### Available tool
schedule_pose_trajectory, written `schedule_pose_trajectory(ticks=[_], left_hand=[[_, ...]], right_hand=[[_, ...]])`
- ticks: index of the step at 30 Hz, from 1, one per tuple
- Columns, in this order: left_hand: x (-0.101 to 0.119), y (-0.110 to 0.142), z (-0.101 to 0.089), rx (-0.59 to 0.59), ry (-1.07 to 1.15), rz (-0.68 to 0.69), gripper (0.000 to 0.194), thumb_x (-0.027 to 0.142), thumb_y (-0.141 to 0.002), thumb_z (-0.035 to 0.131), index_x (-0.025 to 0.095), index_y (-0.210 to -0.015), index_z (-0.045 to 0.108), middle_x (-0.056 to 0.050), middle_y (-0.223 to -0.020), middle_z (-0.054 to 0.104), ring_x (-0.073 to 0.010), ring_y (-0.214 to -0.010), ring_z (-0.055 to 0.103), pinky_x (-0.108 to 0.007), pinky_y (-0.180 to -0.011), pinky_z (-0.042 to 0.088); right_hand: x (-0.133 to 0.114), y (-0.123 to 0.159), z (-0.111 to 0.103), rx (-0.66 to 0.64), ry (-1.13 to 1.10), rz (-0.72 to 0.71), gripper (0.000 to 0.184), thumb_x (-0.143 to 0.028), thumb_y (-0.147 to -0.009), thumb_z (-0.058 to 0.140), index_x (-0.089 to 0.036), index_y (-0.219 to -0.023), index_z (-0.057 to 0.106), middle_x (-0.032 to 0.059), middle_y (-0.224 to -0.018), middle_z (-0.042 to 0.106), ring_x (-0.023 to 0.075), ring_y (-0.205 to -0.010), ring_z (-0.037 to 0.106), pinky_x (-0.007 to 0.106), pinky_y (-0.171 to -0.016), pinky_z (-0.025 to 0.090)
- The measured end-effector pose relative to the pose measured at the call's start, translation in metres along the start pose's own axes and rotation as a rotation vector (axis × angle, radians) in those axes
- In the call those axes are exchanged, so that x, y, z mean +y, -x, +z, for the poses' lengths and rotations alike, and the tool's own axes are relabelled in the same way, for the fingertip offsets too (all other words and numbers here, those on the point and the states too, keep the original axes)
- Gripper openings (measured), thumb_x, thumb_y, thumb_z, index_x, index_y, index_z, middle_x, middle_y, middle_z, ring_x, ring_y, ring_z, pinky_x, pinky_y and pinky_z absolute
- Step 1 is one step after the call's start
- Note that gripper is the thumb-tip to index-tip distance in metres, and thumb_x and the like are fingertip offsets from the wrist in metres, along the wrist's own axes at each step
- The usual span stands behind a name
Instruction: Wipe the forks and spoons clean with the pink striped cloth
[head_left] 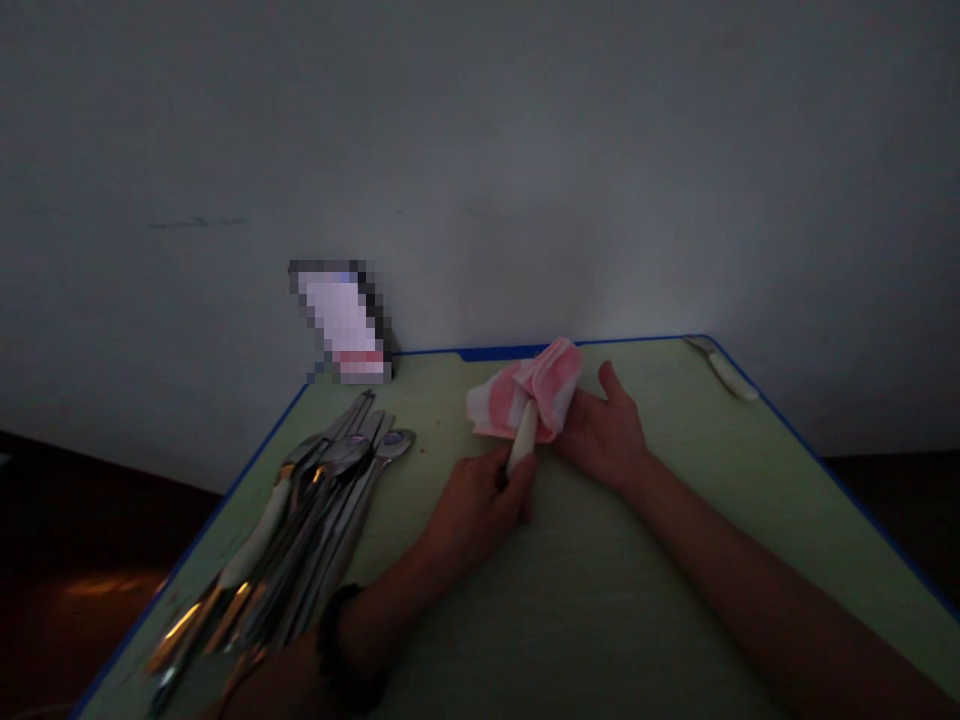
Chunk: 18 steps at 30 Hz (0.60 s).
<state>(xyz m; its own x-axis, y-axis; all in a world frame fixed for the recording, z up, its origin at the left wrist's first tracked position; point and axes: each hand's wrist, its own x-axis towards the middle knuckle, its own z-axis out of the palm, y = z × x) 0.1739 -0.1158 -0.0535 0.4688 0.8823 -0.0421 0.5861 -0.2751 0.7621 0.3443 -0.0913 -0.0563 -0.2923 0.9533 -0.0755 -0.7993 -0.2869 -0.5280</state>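
Left fingers (519, 484) pinching utensil (525, 436) | right hand (606, 437) spread, fingertips hidden behind cloth (559, 380) | utensil runs from left fingers into cloth | looks like wiping | next probably wants cloth squeezed round it

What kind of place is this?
Probably a room at home: a pale green, blue-edged tabletop by a plain grey wall, a pile of shiny metal cutlery, and a pink-and-white cloth.

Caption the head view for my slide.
Left hand gripping a slim white handle, right hand against crumpled pink and white cloth.
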Motion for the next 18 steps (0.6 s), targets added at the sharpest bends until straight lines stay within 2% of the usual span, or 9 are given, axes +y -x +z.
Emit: schedule_pose_trajectory(ticks=[4, 7, 11, 15, 18], left_hand=[[-0.003, 0.0, 0.001, -0.029, -0.017, 0.037, 0.039, 0.039, -0.091, 0.038, 0.017, -0.064, 0.054, 0.002, -0.052, 0.058, -0.0112, -0.046, 0.053, -0.02, -0.048, 0.037], [-0.004, 0.0, 0.001, -0.071, -0.046, 0.081, 0.035, 0.038, -0.09, 0.039, 0.017, -0.067, 0.053, 0.002, -0.053, 0.057, -0.0109, -0.047, 0.053, -0.02, -0.048, 0.036], [-0.002, 0.002, -0.001, -0.13, -0.154, 0.144, 0.03, 0.036, -0.089, 0.04, 0.017, -0.069, 0.053, 0.002, -0.056, 0.056, -0.0113, -0.049, 0.051, -0.021, -0.049, 0.034], [0.001, 0.004, -0.002, -0.155, -0.254, 0.264, 0.026, 0.033, -0.087, 0.042, 0.017, -0.067, 0.048, 0.001, -0.059, 0.053, -0.0113, -0.051, 0.047, -0.021, -0.049, 0.032], [0.001, 0.004, -0.002, -0.157, -0.274, 0.29, 0.026, 0.033, -0.087, 0.041, 0.018, -0.067, 0.047, 0.001, -0.06, 0.052, -0.0115, -0.052, 0.045, -0.022, -0.05, 0.031]], right_hand=[[0.002, -0.005, -0.005, 0.091, 0.007, -0.065, 0.035, -0.045, -0.085, 0.041, -0.018, -0.1, 0.059, 0.0059, -0.095, 0.067, 0.02, -0.095, 0.059, 0.036, -0.082, 0.047], [0.01, -0.012, -0.01, 0.154, 0.106, -0.043, 0.02, -0.032, -0.08, 0.053, -0.016, -0.088, 0.062, 0.004, -0.082, 0.067, 0.0167, -0.076, 0.06, 0.03, -0.069, 0.048], [0.018, -0.014, -0.014, 0.167, 0.24, -0.081, 0.021, -0.034, -0.071, 0.067, -0.014, -0.076, 0.062, 0.0003, -0.065, 0.063, 0.0107, -0.056, 0.054, 0.024, -0.054, 0.043], [0.018, -0.01, -0.012, 0.143, 0.32, -0.095, 0.026, -0.033, -0.064, 0.073, -0.015, -0.078, 0.064, -0.0006, -0.067, 0.064, 0.0091, -0.058, 0.055, 0.023, -0.056, 0.042], [0.017, -0.009, -0.011, 0.17, 0.395, -0.13, 0.028, -0.034, -0.06, 0.075, -0.014, -0.077, 0.064, 0.0, -0.068, 0.065, 0.009, -0.058, 0.055, 0.023, -0.058, 0.043]])
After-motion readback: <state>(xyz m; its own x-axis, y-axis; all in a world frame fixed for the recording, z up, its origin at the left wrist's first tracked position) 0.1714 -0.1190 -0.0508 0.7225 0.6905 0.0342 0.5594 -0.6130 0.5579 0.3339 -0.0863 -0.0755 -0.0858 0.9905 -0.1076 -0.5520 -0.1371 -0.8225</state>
